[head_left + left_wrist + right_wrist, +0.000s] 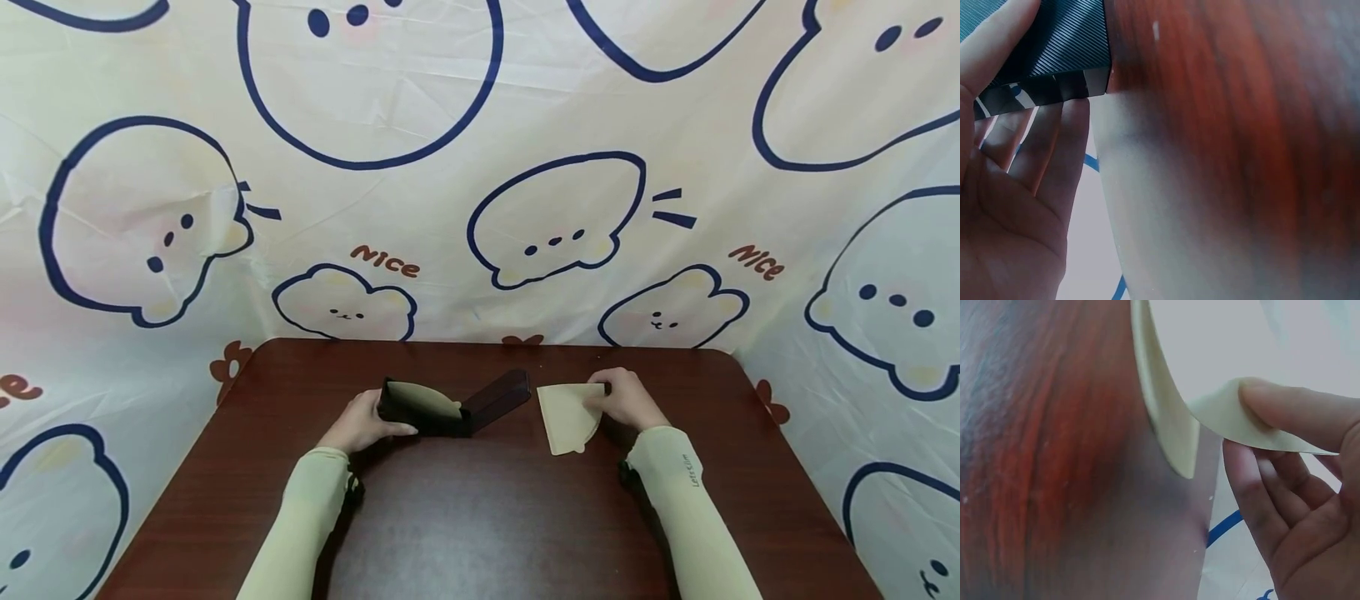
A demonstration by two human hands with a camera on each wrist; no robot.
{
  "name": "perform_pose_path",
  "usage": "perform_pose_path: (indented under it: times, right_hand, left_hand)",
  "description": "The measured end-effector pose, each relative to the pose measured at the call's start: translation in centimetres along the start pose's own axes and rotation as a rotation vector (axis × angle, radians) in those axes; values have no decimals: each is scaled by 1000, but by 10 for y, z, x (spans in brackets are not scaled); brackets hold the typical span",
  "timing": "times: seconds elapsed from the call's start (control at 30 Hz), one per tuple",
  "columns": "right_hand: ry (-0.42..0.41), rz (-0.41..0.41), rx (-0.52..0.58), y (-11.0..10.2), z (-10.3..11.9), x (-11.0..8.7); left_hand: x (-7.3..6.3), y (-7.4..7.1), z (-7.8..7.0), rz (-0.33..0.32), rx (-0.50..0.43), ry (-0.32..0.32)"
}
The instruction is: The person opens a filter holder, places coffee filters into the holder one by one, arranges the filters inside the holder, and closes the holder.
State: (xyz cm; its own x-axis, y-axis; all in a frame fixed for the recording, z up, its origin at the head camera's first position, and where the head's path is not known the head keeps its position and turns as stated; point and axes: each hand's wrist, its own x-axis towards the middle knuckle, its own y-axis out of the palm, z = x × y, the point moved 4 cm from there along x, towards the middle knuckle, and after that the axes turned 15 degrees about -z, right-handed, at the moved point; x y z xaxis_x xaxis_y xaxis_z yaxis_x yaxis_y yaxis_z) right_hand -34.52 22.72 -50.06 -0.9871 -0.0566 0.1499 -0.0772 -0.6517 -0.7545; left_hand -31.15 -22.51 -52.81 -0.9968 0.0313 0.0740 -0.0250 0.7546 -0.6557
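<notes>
My left hand [362,425] grips the left end of a black box [427,421] near the table's far side. The box's dark lid [498,400] is swung open to the right, and cream coffee filters [423,398] show inside. In the left wrist view, the thumb lies over the box's ribbed face [1069,47] and the fingertips meet its edge. To the right of the lid, my right hand [630,402] pinches a cone-shaped paper coffee filter [562,412] by its right side. Thumb above and fingers below hold the filter [1219,412] in the right wrist view, where its layers part slightly.
A dark brown wooden table [450,533] with rounded far corners lies under both hands. Behind and beside it hangs a pale cloth [442,208] printed with blue-outlined cartoon animals. A light glare falls on the tabletop between the forearms.
</notes>
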Motion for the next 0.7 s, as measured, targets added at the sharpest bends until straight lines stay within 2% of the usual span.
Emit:
perform_pose_path:
  times: [0.2,0.43,0.7]
  right_hand:
    - [-46,-28,43,-6,2,-1]
    - [-34,-43,107,-10,1,-1]
    - [-17,-118,172,-23,12,-1]
  left_hand:
    - [0,0,1,1,11,2]
    - [0,0,0,-4,-3,-2]
    - [0,-1,1,-4,-9,7]
